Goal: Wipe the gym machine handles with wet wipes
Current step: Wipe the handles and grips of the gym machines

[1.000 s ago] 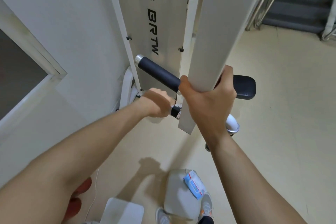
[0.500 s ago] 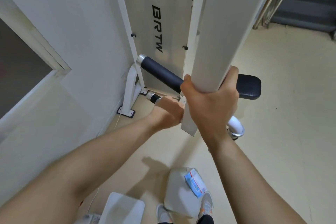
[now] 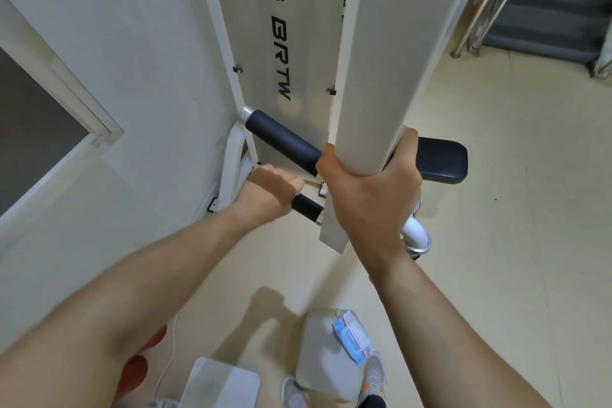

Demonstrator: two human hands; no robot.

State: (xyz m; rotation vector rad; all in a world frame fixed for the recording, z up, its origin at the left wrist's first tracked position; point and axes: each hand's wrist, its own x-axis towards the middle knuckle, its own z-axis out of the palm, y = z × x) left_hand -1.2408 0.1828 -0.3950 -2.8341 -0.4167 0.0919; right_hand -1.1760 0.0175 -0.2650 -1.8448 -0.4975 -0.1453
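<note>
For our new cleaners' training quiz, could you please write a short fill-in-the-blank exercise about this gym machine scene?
1. The left hand grips the short lower black handle; the right hand grips the thick ____ metal beam.
2. The longer black foam handle above ends in a ____ metal cap.
3. The black letters on the pale machine panel read ____.
4. The flat ____-and-white wet wipe pack lies on a pale grey container.

Missing words: white; silver; BRTW; blue.
</note>
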